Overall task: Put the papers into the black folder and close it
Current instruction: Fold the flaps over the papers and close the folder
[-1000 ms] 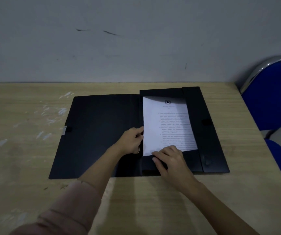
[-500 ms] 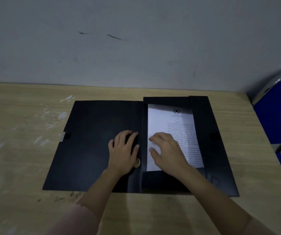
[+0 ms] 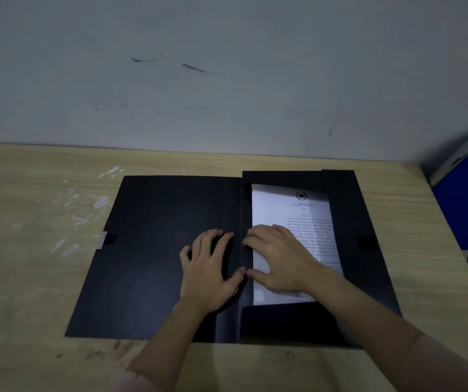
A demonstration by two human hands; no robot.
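While the black folder (image 3: 156, 250) lies open and flat on the wooden table (image 3: 29, 278), my two hands rest on it side by side. My left hand (image 3: 208, 271) is spread flat with open fingers on the smooth dark cover, just left of the fold. My right hand (image 3: 279, 260) is flat too, pressing on the papers (image 3: 309, 219) and gripping nothing. My thumbs almost touch. I see one white stack with small print and a round star mark at the far end. It sits in the right half, inside the black flaps. The table looks light and grainy, with white scratchy marks on the left. One blue chair (image 3: 464, 199) with a shiny metal frame stands on the right.
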